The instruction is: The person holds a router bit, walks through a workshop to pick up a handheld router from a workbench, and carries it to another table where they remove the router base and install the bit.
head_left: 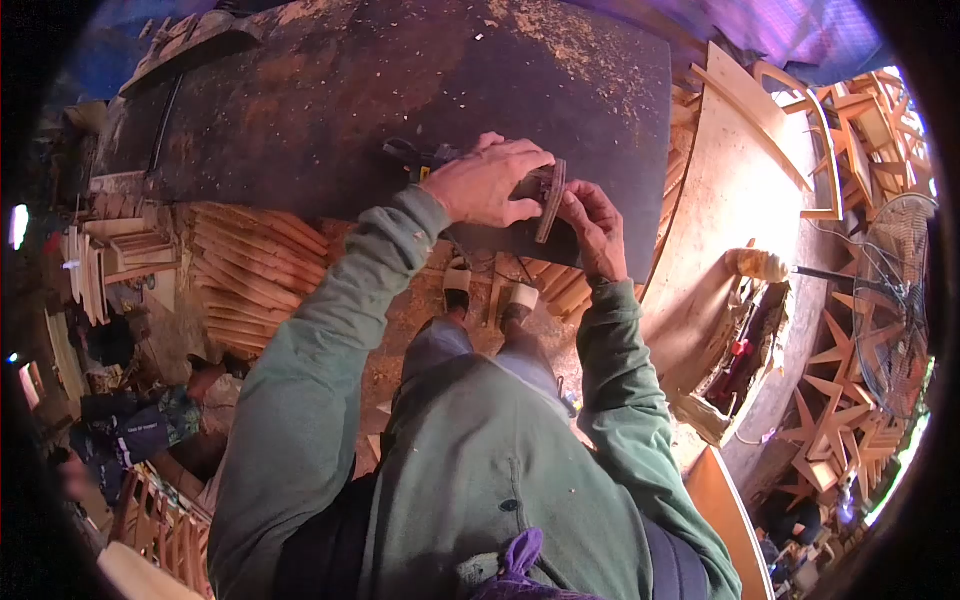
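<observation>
Green cloth, pushed back off both wrists, and out of those sleeves (335, 310) come two bare hands, meeting around one piece of work! The left hand (488, 184) arches palm-down over a dark tool (535, 187), fingers bent across its top, thumb apart on the near side, and it has hold of the body. The right hand (600, 235) faces it, thumb and forefinger drawn nearly together at the flat plate (551, 202); whether they pinch it or merely touch it, I can't tell. And here's the key relation: that plate sits between the hands, just right of the left fingertips, right fingertips the closer, its long axis running from far to near with the far end leaning slightly right. Left forearm slants in from lower left; right forearm rises steeply. All this happens by the near edge of the dark tabletop (300, 130), sawdust (575, 60) scattered beyond, slender wooden pieces (250, 275) stacked below at left.
</observation>
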A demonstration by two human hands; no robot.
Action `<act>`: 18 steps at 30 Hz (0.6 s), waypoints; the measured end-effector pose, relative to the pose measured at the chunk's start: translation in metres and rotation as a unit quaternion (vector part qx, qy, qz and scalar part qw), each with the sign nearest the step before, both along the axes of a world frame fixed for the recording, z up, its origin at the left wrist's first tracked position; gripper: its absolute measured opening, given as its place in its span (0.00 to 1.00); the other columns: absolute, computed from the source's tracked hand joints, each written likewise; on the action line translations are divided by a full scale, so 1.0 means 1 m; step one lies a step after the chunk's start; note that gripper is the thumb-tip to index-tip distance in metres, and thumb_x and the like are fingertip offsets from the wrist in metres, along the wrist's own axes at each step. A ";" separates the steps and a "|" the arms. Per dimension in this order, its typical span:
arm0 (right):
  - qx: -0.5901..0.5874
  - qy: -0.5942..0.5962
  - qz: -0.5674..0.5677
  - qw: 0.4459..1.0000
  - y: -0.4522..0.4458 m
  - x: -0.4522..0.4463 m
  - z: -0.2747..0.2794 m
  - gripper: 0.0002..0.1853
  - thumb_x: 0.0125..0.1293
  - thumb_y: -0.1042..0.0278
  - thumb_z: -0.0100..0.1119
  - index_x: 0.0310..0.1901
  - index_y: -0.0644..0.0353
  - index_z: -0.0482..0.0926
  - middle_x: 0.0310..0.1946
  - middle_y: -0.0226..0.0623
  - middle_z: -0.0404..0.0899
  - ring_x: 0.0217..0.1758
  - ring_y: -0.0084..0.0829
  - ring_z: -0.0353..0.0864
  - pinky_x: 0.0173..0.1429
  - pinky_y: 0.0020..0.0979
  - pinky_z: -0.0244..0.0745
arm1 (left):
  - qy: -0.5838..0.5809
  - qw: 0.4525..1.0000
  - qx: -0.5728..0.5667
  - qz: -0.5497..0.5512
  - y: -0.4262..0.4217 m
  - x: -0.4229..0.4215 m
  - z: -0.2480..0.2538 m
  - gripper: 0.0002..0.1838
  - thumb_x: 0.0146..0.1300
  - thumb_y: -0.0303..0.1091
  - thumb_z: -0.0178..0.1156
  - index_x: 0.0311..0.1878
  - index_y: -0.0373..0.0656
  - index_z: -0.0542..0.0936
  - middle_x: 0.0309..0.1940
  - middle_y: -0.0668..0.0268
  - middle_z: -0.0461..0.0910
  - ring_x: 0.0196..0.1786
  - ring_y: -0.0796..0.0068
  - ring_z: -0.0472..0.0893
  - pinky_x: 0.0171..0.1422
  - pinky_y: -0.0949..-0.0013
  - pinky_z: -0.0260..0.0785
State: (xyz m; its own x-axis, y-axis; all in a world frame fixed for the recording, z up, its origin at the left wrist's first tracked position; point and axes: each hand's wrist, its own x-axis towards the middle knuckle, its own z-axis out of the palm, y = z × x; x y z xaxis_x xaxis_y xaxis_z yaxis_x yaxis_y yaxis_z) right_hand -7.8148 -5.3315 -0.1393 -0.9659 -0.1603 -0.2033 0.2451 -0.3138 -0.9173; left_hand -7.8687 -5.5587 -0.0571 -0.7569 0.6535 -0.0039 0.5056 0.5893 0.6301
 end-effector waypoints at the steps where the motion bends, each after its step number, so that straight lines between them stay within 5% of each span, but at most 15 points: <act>1: 0.001 -0.003 -0.003 1.000 0.001 0.000 0.000 0.12 0.77 0.65 0.66 0.55 0.63 0.82 0.48 0.26 0.83 0.51 0.20 0.82 0.62 0.26 0.77 | -0.030 0.999 0.031 -0.009 -0.005 -0.006 -0.001 0.36 0.62 0.43 0.71 0.72 0.41 0.73 0.66 0.53 0.77 0.65 0.51 0.78 0.77 0.52 0.63; 5: 0.006 -0.005 0.001 1.000 0.001 0.001 0.000 0.12 0.77 0.66 0.65 0.55 0.62 0.82 0.48 0.24 0.83 0.51 0.20 0.81 0.62 0.25 0.76 | -0.046 0.999 0.002 0.021 -0.019 -0.005 0.013 0.42 0.55 0.47 0.76 0.72 0.42 0.74 0.64 0.52 0.79 0.65 0.50 0.79 0.75 0.52 0.66; 8: -0.002 -0.006 0.001 1.000 0.002 0.002 0.002 0.12 0.77 0.67 0.66 0.56 0.62 0.82 0.48 0.24 0.83 0.53 0.20 0.81 0.64 0.25 0.75 | -0.003 0.989 -0.148 0.023 -0.015 -0.006 0.005 0.47 0.45 0.52 0.79 0.70 0.45 0.76 0.62 0.55 0.81 0.64 0.51 0.80 0.72 0.51 0.67; 18: 0.000 0.011 -0.015 1.000 0.002 0.008 -0.004 0.11 0.73 0.74 0.69 0.55 0.64 0.84 0.49 0.26 0.84 0.52 0.20 0.81 0.62 0.24 0.75 | -0.005 0.989 -0.139 0.051 -0.013 -0.003 -0.002 0.45 0.40 0.54 0.79 0.66 0.51 0.79 0.58 0.62 0.84 0.61 0.56 0.82 0.66 0.53 0.67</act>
State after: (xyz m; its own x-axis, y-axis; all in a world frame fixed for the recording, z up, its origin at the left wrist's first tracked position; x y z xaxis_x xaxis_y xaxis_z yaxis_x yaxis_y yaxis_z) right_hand -7.8068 -5.3297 -0.1435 -0.9744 -0.1310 -0.1826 0.2159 -0.3214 -0.9220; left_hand -7.8722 -5.5717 -0.0587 -0.8174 0.5472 -0.1801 0.4300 0.7877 0.4412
